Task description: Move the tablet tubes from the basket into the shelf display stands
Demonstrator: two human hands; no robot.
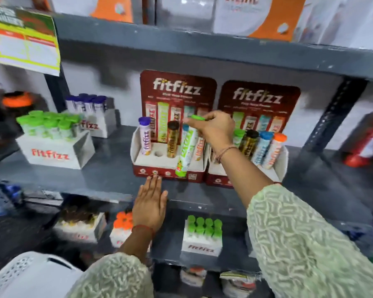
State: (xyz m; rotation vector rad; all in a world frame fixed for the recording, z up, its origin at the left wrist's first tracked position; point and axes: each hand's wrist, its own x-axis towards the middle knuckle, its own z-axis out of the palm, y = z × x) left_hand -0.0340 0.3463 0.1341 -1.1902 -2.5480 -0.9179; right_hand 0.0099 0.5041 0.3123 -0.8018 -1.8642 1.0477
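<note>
**Green-capped tablet tube held over the left display stand**

The green-capped tablet tube [186, 153] hangs tilted from the right hand [213, 130], whose fingers close around its upper end just under the cap; its lower end reaches down in front of the stand's red front lip. The tube is a smooth, glossy cylinder with a white and green printed label. Directly below the hand stands the left display stand [168, 166], a red cardboard tray with a white insert of round holes and a tall printed back card. Left of the hand, a purple-capped tube [145, 136] and a brown tube [173, 139] stand upright in it, with one empty hole [158, 154] between them. Right of the wrist, the second display stand [276, 166] holds a row of tubes leaning slightly.

The left hand [150, 203] lies flat and open, palm down, fingertips touching the stand's front edge, on the grey metal shelf [108, 168]. There is bare shelf in front of and left of the stand. Farther left sits a white box of green-capped tubes [52, 143]. A white perforated basket [28, 276] shows at the bottom left corner, near the left sleeve.
</note>
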